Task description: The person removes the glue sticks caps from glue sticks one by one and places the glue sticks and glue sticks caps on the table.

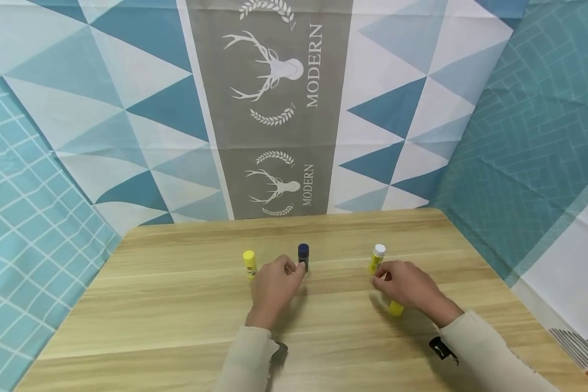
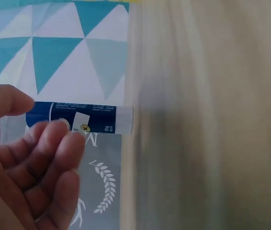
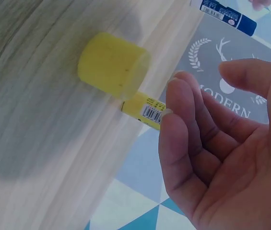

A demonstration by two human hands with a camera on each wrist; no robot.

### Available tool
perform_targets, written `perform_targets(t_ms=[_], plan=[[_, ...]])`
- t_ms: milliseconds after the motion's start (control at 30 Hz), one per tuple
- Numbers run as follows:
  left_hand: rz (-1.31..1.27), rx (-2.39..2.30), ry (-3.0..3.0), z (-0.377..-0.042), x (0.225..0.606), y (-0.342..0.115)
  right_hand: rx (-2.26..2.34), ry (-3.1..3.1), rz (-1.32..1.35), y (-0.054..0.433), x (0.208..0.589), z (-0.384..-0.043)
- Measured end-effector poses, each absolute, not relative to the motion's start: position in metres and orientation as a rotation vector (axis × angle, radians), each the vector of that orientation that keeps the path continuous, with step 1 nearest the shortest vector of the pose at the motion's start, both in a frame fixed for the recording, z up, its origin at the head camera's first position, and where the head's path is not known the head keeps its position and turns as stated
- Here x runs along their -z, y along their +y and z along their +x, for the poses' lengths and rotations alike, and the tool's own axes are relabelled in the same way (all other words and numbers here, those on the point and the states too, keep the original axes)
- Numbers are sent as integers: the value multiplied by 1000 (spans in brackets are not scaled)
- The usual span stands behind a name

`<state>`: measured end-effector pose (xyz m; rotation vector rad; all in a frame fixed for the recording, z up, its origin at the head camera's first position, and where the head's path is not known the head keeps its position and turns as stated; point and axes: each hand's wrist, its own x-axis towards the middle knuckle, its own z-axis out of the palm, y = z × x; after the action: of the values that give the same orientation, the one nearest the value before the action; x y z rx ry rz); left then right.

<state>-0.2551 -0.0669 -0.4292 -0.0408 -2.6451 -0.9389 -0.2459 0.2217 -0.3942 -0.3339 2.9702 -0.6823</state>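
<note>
My left hand [image 1: 276, 283] is beside an upright dark blue glue stick [image 1: 303, 256]. In the left wrist view, the thumb and bent fingers frame the blue glue stick [image 2: 85, 117], which appears to stand just beyond them. My right hand [image 1: 409, 283] hovers by a yellow glue stick with a white cap [image 1: 376, 258], its lower end partly hidden. Between the right thumb and fingertips [image 3: 178, 84] a gap shows, with nothing held. Under that hand is a short yellow cylinder [image 1: 396, 308], which looks like a cap [image 3: 109, 64] in the right wrist view.
Left of the left hand stands another yellow glue stick [image 1: 250, 263], its base partly covered. Everything stands on a wood-grain table [image 1: 176, 321]. Patterned cloth [image 1: 274, 109] hangs behind the far edge, with blue cloth [image 1: 534, 136] on the right. Dark straps [image 1: 442, 348] show at the sleeves.
</note>
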Motion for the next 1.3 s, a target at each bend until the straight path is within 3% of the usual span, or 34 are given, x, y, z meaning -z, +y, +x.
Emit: perform_targets(t_ms=[600,1300], plan=[[81,1071,-2908,-291,433,-50,713,2964,-350,219,392,-232],[-9,999,-2869,-303,436,-45,764,2935,-338,222,395,-227]])
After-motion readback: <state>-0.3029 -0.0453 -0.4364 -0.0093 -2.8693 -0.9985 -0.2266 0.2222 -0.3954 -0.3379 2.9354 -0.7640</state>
